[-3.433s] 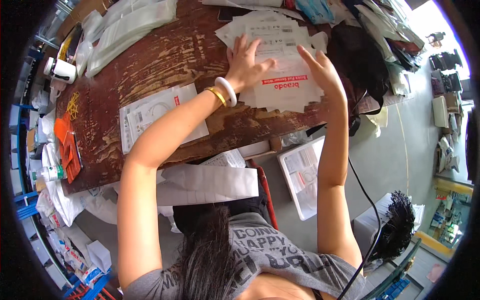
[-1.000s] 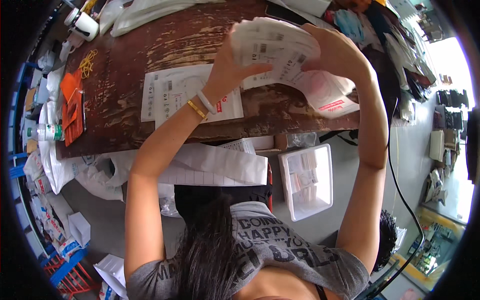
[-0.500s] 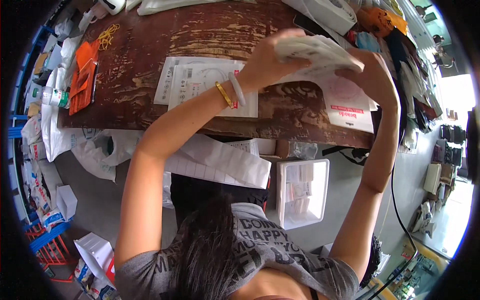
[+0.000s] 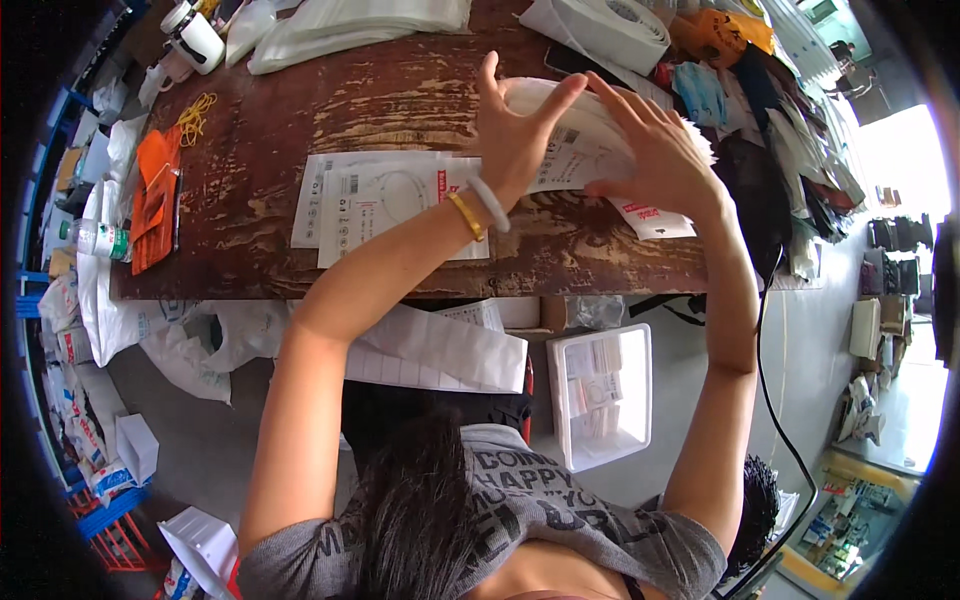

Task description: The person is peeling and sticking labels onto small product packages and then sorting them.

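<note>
A fanned stack of white printed plastic packaging bags (image 4: 578, 152) rests on the worn brown table, under and between my hands. My left hand (image 4: 520, 135), with a white and a gold bracelet at the wrist, touches the stack's left side, thumb and fingers spread. Over its right side lies my right hand (image 4: 655, 150), fingers stretched apart, thumb low across the bags. One red-marked bag end (image 4: 655, 218) sticks out below the right hand. Left of the stack, partly under my left wrist, are flat printed bags (image 4: 375, 200) with a ring-shaped picture.
Orange packets (image 4: 155, 210) and yellow string (image 4: 197, 118) lie at the table's left. White sheets (image 4: 355, 30), a white roll (image 4: 610, 35) and an orange bag (image 4: 725, 38) line the back. A white bin (image 4: 645, 400) with small packets stands below the front edge. A black cable (image 4: 775, 400) hangs right.
The lifted stack has come down onto the table. Both hands have loosened from gripping its ends and now spread over it. The view has shifted slightly.
</note>
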Demonstrator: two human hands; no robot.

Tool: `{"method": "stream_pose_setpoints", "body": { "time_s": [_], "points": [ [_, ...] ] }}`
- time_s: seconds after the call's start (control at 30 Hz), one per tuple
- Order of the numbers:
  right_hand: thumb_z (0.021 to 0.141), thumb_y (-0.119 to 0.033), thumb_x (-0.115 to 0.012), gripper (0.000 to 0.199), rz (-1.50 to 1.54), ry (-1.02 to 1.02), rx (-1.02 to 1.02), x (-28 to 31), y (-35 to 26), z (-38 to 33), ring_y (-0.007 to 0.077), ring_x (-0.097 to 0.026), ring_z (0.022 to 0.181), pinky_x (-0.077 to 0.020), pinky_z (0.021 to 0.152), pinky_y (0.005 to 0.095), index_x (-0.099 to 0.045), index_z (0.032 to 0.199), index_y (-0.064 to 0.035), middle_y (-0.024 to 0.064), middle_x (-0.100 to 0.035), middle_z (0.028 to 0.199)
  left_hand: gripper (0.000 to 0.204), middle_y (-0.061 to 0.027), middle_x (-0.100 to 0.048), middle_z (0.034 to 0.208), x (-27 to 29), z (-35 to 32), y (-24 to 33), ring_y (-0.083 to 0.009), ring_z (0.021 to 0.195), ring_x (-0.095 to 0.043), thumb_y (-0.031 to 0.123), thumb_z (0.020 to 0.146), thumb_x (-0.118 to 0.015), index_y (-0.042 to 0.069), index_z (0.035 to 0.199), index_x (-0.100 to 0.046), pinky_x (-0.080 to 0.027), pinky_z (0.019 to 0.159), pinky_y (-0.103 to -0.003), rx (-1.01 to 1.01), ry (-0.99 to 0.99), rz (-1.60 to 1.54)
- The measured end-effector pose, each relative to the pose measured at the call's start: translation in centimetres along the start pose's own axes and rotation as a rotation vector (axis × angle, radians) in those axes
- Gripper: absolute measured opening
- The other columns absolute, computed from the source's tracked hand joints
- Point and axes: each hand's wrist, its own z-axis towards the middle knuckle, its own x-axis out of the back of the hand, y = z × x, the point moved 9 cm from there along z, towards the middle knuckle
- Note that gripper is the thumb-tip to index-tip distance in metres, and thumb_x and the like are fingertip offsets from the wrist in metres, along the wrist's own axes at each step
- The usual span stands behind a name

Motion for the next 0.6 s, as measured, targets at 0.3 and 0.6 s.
{"method": "stream_pose_setpoints", "body": {
  "time_s": [0.3, 0.6],
  "points": [
    [0.068, -0.045, -0.090, 0.124, -0.078, 0.050, -0.038, -0.1, 1.6, -1.3, 0.0356, -0.048, 0.141, -0.0347, 0.117, 0.0488, -0.019, 0.167, -0.0226, 0.0149, -0.046, 0.157, 0.066, -0.0159, -0.067, 0.114, -0.8, 0.1, 1.6, -0.0244, 0.101, -0.066, 0.026, 0.092, -0.075, 0.000, 0.147, -0.049, -0.054, 0.088, -0.039, -0.308, -0.015, -0.138],
    [0.071, -0.033, -0.089, 0.105, -0.010, 0.103, -0.066, 0.0, 2.7, -1.5, 0.0344, -0.055, 0.133, -0.0402, 0.111, 0.0479, -0.035, 0.160, -0.0185, 0.0149, -0.058, 0.144, 0.082, -0.0262, -0.044, 0.147, -0.8, -1.5, 3.7, -0.0360, 0.133, -0.053, 0.046, 0.075, -0.092, -0.001, 0.136, -0.063, -0.054, 0.100, -0.045, -0.640, -0.256, 0.128]
  ]
}}
